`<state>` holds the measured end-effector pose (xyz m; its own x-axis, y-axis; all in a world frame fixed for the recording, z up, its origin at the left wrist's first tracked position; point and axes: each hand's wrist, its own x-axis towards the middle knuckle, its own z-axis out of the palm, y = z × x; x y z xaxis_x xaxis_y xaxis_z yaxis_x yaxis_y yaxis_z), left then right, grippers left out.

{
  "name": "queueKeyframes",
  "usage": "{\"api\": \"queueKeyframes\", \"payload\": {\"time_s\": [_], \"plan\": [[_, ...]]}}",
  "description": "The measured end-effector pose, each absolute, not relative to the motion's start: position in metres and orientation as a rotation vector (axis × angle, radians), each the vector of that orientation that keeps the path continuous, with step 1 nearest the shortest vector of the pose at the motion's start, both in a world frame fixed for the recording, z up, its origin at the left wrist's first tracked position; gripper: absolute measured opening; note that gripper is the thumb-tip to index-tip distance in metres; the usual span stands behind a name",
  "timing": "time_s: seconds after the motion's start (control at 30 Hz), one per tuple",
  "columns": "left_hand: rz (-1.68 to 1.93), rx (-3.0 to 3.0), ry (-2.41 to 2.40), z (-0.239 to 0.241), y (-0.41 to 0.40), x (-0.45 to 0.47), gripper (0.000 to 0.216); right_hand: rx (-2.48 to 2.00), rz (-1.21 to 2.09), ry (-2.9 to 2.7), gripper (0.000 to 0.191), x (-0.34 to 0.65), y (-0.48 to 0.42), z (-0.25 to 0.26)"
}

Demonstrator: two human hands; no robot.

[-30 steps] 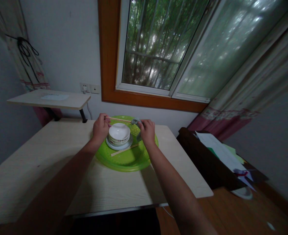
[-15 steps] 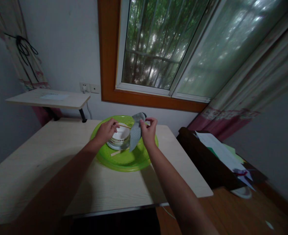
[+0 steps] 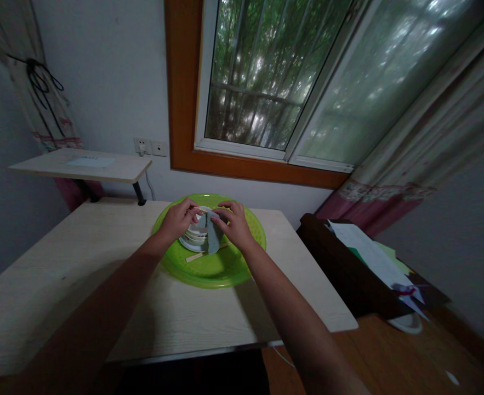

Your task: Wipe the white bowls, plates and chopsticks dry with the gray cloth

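A round green tray (image 3: 225, 271) lies on the pale wooden table (image 3: 81, 274). In it stands a stack of white bowls (image 3: 194, 235) on a small plate, with one wooden chopstick (image 3: 198, 255) lying in front. My left hand (image 3: 178, 219) is closed on a second chopstick over the bowls. My right hand (image 3: 233, 225) grips a grey cloth (image 3: 214, 236), which hangs over the bowls between both hands.
A small side shelf (image 3: 81, 164) stands at the back left. A dark piece of furniture with papers (image 3: 365, 252) sits to the right of the table. A window (image 3: 266, 82) and curtains fill the wall behind.
My right hand lifted the grey cloth from the tray's far side, then brought it down to the left over the bowls. My left hand moved the chopstick in toward the bowls.
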<state>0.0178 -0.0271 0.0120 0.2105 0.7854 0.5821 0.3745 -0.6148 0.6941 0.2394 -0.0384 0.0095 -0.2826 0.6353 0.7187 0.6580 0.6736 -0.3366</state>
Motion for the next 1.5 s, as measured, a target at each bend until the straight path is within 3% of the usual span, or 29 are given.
{"api": "queueKeyframes", "payload": {"time_s": [0.83, 1.0, 1.27, 1.5], "plan": [[1.096, 2.361, 1.104, 0.007, -0.024, 0.022, 0.019, -0.936, -0.101, -2.169, 0.018, 0.231, -0.044, 0.015], [1.258, 2.301, 1.162, 0.007, -0.022, 0.021, 0.019, -0.985, -0.114, -2.15, 0.016, 0.234, -0.038, 0.013], [1.741, 1.63, 1.124, 0.008, -0.006, 0.009, 0.023, -1.146, -0.151, -2.066, 0.017, 0.243, -0.03, 0.006], [1.795, 1.518, 1.133, 0.009, -0.004, 0.005, 0.025, -1.132, -0.102, -2.026, 0.017, 0.244, -0.029, 0.002]]}}
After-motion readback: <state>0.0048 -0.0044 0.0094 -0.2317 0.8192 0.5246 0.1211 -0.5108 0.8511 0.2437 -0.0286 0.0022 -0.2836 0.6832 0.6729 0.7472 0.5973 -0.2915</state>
